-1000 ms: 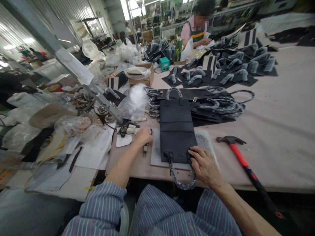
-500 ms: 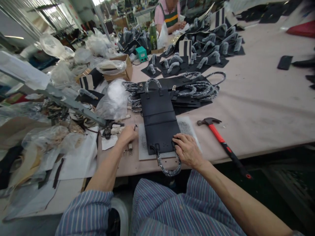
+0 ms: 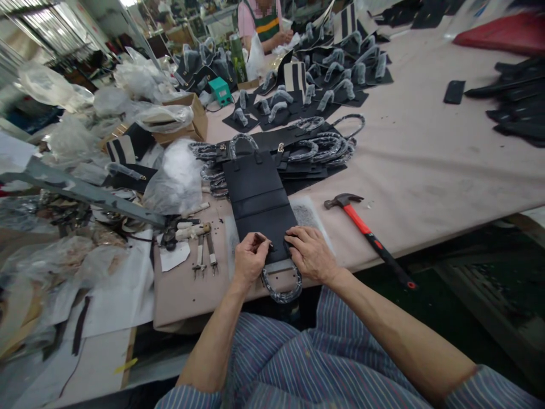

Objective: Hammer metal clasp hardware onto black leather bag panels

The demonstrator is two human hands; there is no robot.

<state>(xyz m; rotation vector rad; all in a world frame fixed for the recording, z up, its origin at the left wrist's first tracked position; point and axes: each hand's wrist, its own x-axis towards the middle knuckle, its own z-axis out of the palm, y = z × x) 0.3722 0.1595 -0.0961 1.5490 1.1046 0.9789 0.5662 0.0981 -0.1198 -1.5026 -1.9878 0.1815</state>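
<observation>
A black leather bag panel [image 3: 261, 193] lies over a pale board [image 3: 309, 213], with a plastic-wrapped handle at each end. Its near handle [image 3: 281, 296] hangs past the table edge. My left hand [image 3: 251, 258] is closed in a pinch at the panel's near left corner, on a small dark piece too hidden to name. At the near right corner, my right hand [image 3: 313, 254] grips the panel's edge with bent fingers. To the left of the board lie pronged punches [image 3: 206, 253] and a pale-handled tool [image 3: 192, 230].
A claw hammer [image 3: 368, 236] with a red and black handle lies to the right. Behind the panel is a stack of black bag pieces [image 3: 306, 153]. Plastic bags [image 3: 174, 179] crowd the left side. Across the table sits another person [image 3: 261, 25].
My left hand has moved right from beside the tools to the panel's near left corner. My right hand still holds the right edge. The camera view has shifted.
</observation>
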